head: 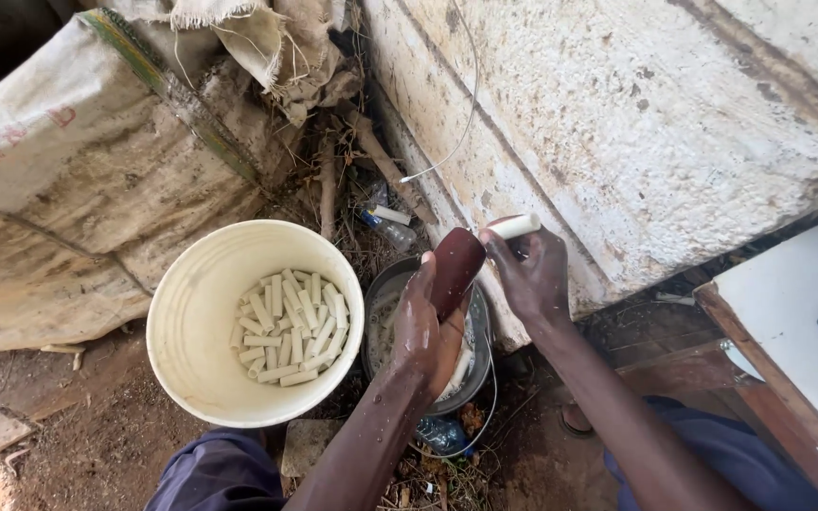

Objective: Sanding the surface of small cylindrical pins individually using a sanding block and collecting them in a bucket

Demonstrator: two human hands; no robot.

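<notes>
While the left hand (425,326) is closing around a dark reddish-brown rounded piece (454,268) — tilted, its upper end pointing toward the wall — the right hand (529,274) is pinching a short pale cream cylinder (513,226) between its fingertips just above it. Both wet hands are hovering over a dark metal bowl of cloudy water (388,289), which is sitting just beside a round cream plastic bucket (191,322) holding a heap of similar pale cylinders (288,326) — on bare earth near a stained whitish wall (636,123).

The left hand (425,326) is curled tight with wet fingers. The right hand (529,274) is raised, fingers pinched.
</notes>
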